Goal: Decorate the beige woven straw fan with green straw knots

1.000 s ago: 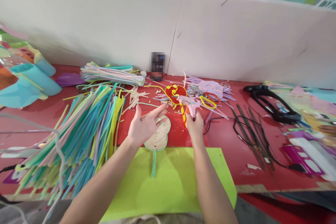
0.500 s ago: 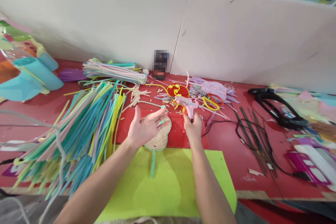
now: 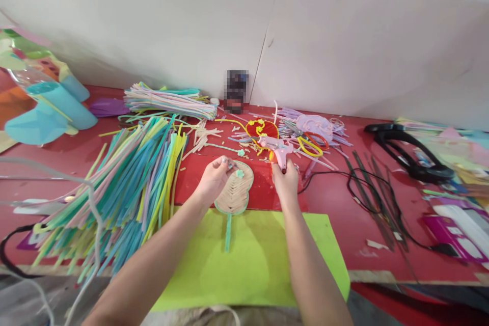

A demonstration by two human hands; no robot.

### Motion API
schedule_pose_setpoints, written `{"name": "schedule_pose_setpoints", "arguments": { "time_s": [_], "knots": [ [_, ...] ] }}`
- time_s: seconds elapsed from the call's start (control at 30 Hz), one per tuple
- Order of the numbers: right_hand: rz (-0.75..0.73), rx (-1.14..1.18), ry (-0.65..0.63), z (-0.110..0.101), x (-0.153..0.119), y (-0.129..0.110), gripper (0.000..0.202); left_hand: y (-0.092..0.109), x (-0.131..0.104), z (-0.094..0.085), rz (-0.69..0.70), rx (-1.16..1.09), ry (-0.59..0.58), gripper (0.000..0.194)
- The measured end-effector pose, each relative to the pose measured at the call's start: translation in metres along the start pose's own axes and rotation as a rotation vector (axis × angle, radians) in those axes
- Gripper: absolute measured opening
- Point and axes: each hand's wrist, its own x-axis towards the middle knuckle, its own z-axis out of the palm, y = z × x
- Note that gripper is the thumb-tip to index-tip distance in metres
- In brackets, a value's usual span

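At the far left of the red desk [image 3: 336, 204] stand light-blue craft pieces [image 3: 72, 107], one star-shaped, with a purple sheet [image 3: 109, 107] just beside them. Next comes a large heap of chenille stems [image 3: 126, 178] in blue, green, pink and yellow, spilling toward the near edge; behind it lies a paler chenille bundle [image 3: 171, 102].

The left hand [image 3: 214, 177] is over the upper left edge of a beige fan [image 3: 232, 194], its thumb and fingers bent in close together; I cannot tell whether the tips meet or pinch something small. The fan lies with its green-edged head on a red board [image 3: 191, 178] and its green handle [image 3: 228, 234] over a yellow-green sheet [image 3: 305, 260]. A mint flower [image 3: 240, 173] sits on its upper part; a second mint flower [image 3: 241, 153] lies just beyond, at the end of a thin stem.

Farther back is a red fan [image 3: 267, 129] with yellow trim. In front of it, the right hand [image 3: 286, 178] is closed around the handle of a pink glue gun [image 3: 277, 146], nozzle toward the left. Scissors [image 3: 311, 146] with yellow and orange handles lie beyond, near a lilac oval piece [image 3: 311, 125].

Rightward are a black cable [image 3: 328, 171], dark thin rods [image 3: 376, 188], a black frame [image 3: 405, 155] and a purple box [image 3: 454, 237].
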Motion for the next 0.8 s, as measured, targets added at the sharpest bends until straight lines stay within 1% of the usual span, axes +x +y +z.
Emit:
{"name": "schedule_pose_setpoints", "arguments": {
  "time_s": [0.13,0.2,0.3,0.4,0.47,0.57,0.63,0.7,0.8],
  "knots": [
    [0.0,-0.036,0.006,0.0,0.002,0.0,0.022,0.001,0.0,0.002,-0.02,-0.004,0.052,0.021],
    [0.0,-0.039,0.003,-0.001,0.003,-0.001,0.021,0.004,-0.001,0.004,-0.049,-0.069,0.055,0.028],
    [0.0,-0.026,-0.007,-0.002,0.001,-0.002,0.021,0.01,-0.003,0.008,-0.146,-0.173,0.024,0.039],
    [-0.009,-0.019,-0.02,-0.002,-0.001,-0.002,0.022,0.015,-0.006,0.012,-0.206,-0.226,0.0,0.04],
    [-0.013,-0.016,-0.024,-0.002,-0.001,-0.001,0.022,0.017,-0.009,0.014,-0.216,-0.261,-0.011,0.037],
    [-0.001,-0.02,-0.019,-0.001,-0.001,-0.001,0.021,0.015,-0.01,0.012,-0.198,-0.288,-0.034,0.025],
    [0.002,-0.028,-0.011,-0.002,0.0,-0.002,0.021,0.014,-0.01,0.01,-0.183,-0.261,-0.051,0.017],
    [0.003,-0.037,0.001,-0.003,0.001,-0.003,0.022,0.012,-0.01,0.007,-0.173,-0.174,-0.074,0.018],
    [0.015,-0.038,0.017,-0.004,0.003,-0.005,0.022,0.013,-0.012,0.008,-0.114,0.064,-0.108,0.022]
  ]
}}
